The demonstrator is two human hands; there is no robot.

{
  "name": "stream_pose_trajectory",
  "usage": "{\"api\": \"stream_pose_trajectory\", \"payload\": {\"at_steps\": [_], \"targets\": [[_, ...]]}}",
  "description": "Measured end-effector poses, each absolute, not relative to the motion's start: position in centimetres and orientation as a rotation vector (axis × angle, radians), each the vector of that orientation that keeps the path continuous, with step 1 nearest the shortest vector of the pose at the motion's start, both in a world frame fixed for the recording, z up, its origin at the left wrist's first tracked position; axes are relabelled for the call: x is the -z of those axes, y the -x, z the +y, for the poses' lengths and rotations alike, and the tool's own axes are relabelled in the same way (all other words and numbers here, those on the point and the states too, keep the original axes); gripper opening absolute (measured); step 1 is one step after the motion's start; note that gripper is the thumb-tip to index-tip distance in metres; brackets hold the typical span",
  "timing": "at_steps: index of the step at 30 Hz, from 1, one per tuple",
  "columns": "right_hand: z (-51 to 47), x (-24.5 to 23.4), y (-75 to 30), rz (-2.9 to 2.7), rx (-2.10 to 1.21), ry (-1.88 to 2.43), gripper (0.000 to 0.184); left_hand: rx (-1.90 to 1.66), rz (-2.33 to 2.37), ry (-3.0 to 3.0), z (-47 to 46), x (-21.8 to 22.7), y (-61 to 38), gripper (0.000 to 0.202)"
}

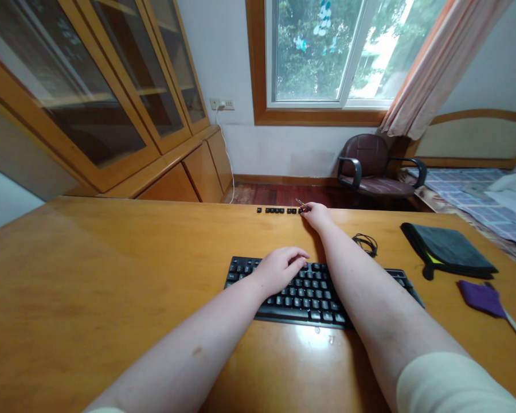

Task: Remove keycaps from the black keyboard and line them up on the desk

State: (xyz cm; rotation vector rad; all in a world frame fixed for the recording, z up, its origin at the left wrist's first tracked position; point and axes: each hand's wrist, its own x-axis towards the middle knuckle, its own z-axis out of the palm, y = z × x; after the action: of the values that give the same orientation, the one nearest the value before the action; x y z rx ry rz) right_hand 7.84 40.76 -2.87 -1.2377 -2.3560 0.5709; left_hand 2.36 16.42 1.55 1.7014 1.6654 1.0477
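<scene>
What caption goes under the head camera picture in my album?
Left hand over the keyboard, right hand holding a thin tool by a row of black keycaps on the wooden desk.

Big wood cabinet [159, 143] with glass doors on the left, white cord [226, 144] dangling from a wall socket [229, 105] next to it. Window's [313, 74] got bluish cartoon stickers [324, 18], with a pink curtain [442, 66] hanging on the right. Maroon armchair [365, 158] below, plus a bed [468, 137] with a checked sheet [464, 184].

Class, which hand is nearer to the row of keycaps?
Right: the right hand is at the right end of the row; the left hand is over the keyboard, nearer the camera.
</scene>
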Motion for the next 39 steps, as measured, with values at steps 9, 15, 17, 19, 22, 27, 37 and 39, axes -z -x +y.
{"api": "stream_pose_trajectory", "payload": {"at_steps": [9,15,17,19,22,27,37,39], "targets": [[40.68,2.83,-7.90,-2.336,-0.629,1.236,0.026,-1.063,1.667,-1.697,16.41,-1.44,-2.41,0.028],[40.66,2.88,-7.85,-2.329,-0.641,1.233,0.027,-1.042,1.689,-1.715,16.40,-1.47,-2.42,0.028],[40.67,2.91,-7.86,-2.331,-0.645,1.225,0.027,-1.037,1.696,-1.719,16.41,-1.48,-2.39,0.028],[40.69,2.93,-7.88,-2.334,-0.649,1.215,0.027,-1.036,1.697,-1.726,16.42,-1.47,-2.36,0.028],[40.72,2.93,-7.90,-2.336,-0.649,1.206,0.027,-1.029,1.702,-1.735,16.41,-1.45,-2.34,0.028],[40.79,3.00,-7.87,-2.334,-0.649,1.199,0.027,-1.003,1.719,-1.754,16.42,-1.44,-2.38,0.027],[41.05,3.31,-7.79,-2.326,-0.641,1.206,0.025,-0.976,1.735,-1.780,16.45,-1.53,-2.43,0.026],[40.99,3.24,-7.78,-2.328,-0.640,1.205,0.026,-0.971,1.737,-1.781,16.46,-1.53,-2.42,0.026]]}}
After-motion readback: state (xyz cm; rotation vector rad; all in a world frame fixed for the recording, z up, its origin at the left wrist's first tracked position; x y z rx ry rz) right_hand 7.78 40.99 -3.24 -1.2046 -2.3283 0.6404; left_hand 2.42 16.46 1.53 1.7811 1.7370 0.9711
